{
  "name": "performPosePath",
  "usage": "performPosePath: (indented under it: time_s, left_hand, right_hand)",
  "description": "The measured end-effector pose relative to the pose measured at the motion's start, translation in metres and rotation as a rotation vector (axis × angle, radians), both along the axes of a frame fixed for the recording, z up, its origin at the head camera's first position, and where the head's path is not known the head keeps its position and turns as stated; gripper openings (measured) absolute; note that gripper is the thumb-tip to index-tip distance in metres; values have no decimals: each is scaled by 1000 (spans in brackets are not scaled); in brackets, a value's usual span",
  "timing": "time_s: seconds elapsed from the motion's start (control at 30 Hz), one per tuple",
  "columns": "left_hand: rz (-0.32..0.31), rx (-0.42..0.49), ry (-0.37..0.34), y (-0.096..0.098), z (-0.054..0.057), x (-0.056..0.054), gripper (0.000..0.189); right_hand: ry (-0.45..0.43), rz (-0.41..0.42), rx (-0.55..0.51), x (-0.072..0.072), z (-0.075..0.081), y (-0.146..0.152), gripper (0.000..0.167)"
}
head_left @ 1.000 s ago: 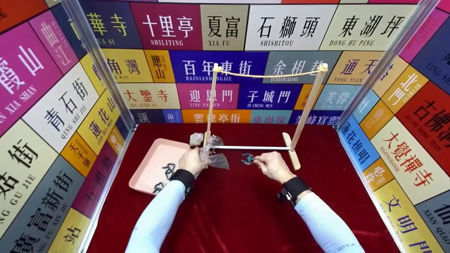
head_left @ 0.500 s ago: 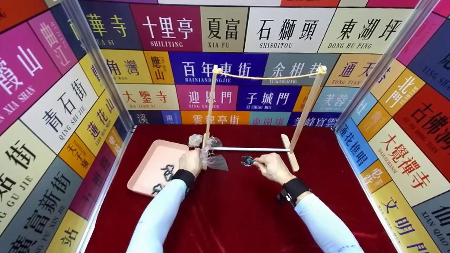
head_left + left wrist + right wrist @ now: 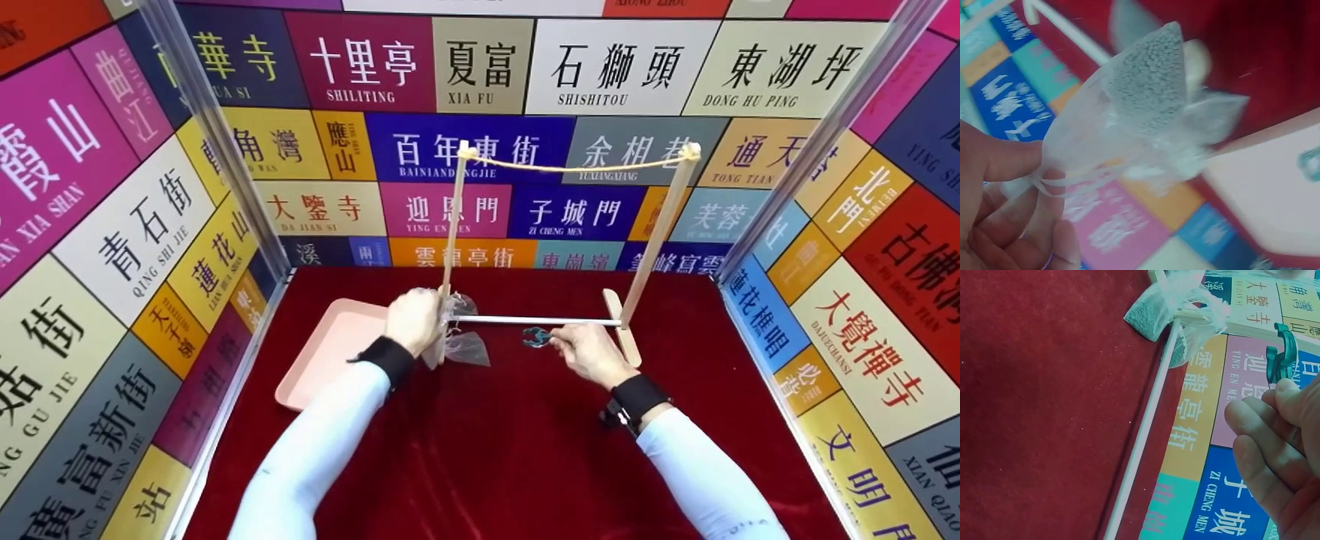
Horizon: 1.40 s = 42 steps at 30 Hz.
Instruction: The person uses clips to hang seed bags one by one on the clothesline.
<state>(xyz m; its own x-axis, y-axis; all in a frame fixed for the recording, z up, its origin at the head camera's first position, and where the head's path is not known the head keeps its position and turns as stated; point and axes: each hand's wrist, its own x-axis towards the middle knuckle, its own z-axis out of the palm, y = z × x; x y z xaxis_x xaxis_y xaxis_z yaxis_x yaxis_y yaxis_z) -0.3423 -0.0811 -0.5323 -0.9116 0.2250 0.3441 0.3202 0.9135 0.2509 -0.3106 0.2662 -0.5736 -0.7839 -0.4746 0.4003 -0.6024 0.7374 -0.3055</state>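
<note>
In the left wrist view my left hand (image 3: 1010, 197) pinches the gathered neck of a sheer mesh pouch (image 3: 1148, 81) filled with grey pellets. More translucent pouches (image 3: 1213, 115) show behind it, beside the base of the wooden stand. From the head view, the left hand (image 3: 414, 319) is at the stand's left post (image 3: 453, 232), and the pouch it holds is mostly hidden. My right hand (image 3: 592, 351) pinches a green plastic clip (image 3: 1283, 357) between thumb and fingers, in front of the white rod (image 3: 536, 320). Sheer pouches (image 3: 466, 349) lie around the left post's foot.
A cord (image 3: 577, 169) sags between the tops of the two posts, the right post (image 3: 656, 247) standing on a wooden foot. Left of the stand is a pink tray (image 3: 322, 352), with a green clip (image 3: 1310, 163) visible in it. Sign-covered walls enclose the red cloth (image 3: 510, 465).
My left hand has risen beside the left post, its forearm now covering the clips in the tray. The right hand keeps the clip in nearly the same place.
</note>
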Motion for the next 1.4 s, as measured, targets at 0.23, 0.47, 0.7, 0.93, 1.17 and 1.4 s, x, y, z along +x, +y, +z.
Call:
performPosePath:
  time_s: [0.23, 0.47, 0.7, 0.93, 1.17, 1.4]
  left_hand:
    - [-88, -30, -8, 24, 74, -11, 17]
    - [-147, -92, 62, 43, 146, -34, 21]
    - [-167, -219, 159, 53, 198, -59, 23]
    - [-192, -170, 198, 58, 230, -81, 20]
    - [-166, -155, 184, 60, 233, -92, 17]
    - [-148, -170, 171, 65, 230, -97, 19]
  right_hand:
    - [27, -29, 56, -3, 14, 2, 7]
    - [49, -59, 95, -7, 29, 3, 7]
    - [93, -84, 115, -21, 60, -2, 13]
    - [203, -115, 139, -52, 142, -24, 28]
    - [333, -135, 168, -87, 233, -58, 34]
    - [117, -186, 311, -117, 283, -76, 25]
